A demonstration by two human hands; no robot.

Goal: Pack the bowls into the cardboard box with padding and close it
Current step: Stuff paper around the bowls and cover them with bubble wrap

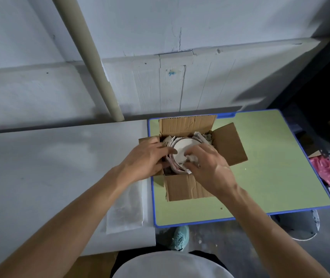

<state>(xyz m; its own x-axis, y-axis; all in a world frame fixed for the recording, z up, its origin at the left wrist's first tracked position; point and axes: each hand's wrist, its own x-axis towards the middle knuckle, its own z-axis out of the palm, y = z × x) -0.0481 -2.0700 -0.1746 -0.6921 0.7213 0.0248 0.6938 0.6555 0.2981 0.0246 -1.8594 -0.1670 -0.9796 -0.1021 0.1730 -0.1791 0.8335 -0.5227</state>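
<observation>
Round white bowls [184, 149], crumpled padding [168, 140], cardboard box [184, 189]

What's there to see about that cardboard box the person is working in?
The cardboard box is brown, corrugated and open, standing on a green table with a blue rim. Its far flap stands up, the right flap splays outward, the near flap hangs toward the person. Inside are white bowls with crumpled paper padding around them. The left hand rests over its left edge; the right hand grips padding inside.
</observation>
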